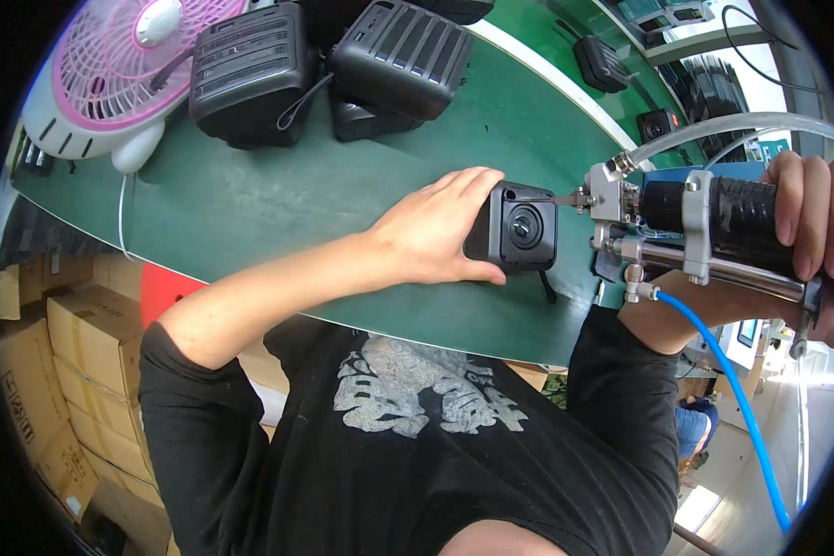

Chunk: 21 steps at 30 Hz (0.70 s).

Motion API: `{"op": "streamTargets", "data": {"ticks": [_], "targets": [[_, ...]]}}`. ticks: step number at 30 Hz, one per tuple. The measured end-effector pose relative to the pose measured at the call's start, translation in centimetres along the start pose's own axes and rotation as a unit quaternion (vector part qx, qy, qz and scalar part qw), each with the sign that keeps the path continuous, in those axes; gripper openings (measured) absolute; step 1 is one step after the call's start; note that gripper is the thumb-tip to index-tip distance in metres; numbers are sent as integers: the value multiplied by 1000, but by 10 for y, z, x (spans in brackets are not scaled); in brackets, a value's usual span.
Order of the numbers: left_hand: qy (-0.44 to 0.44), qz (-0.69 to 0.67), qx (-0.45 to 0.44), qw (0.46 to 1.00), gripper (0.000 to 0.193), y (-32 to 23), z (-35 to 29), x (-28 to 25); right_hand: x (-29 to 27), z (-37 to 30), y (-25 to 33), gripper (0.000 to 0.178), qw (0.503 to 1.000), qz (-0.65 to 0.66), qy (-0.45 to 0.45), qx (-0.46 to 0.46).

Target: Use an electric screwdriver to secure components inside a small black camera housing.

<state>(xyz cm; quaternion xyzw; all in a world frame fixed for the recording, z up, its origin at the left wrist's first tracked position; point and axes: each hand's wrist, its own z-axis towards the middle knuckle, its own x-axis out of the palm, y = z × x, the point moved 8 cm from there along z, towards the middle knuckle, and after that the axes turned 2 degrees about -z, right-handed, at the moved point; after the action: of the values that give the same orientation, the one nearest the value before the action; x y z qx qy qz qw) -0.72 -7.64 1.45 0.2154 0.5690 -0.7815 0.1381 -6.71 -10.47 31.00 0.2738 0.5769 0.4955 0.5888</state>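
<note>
My left hand (435, 227) is wrapped round a small black box-shaped speaker (526, 252), thumb on its near side and fingers on its far side. The speaker's face, with a round cone in the middle, points to the right. My right hand (811, 218) grips the black body of a powered screwdriver (737, 208) with a metal feeding head. Its thin tip lies at the far corner of the speaker's face; whether it touches a screw is too small to tell. A short dark strap (549, 287) hangs from the speaker's near side.
Several black speakers (403, 56) stand at the back left of the green table (250, 199), beside a pink and white fan (111, 69). More speakers (600, 63) sit beyond a white rail. A clear hose (741, 123) and blue hose (727, 371) run from the screwdriver. Cartons (97, 343) are stacked at left.
</note>
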Motion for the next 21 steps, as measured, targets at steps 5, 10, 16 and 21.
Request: {"op": "streamTargets", "data": {"ticks": [5, 10, 16, 21], "targets": [[-28, 3, 34, 999, 96, -6, 0, -2, -7, -26, -21, 52, 999, -46, -19, 23], [-40, 4, 47, 998, 96, -9, 0, -1, 10, -14, -55, 58, 980, 21, -195, -43], [-20, 29, 39, 999, 95, -5, 3, -2, 11, -47, -51, 59, 940, 91, -317, -89], [-32, 56, 46, 997, 97, -4, 5, -6, 21, -37, -5, 53, 962, 72, -246, -94]]}}
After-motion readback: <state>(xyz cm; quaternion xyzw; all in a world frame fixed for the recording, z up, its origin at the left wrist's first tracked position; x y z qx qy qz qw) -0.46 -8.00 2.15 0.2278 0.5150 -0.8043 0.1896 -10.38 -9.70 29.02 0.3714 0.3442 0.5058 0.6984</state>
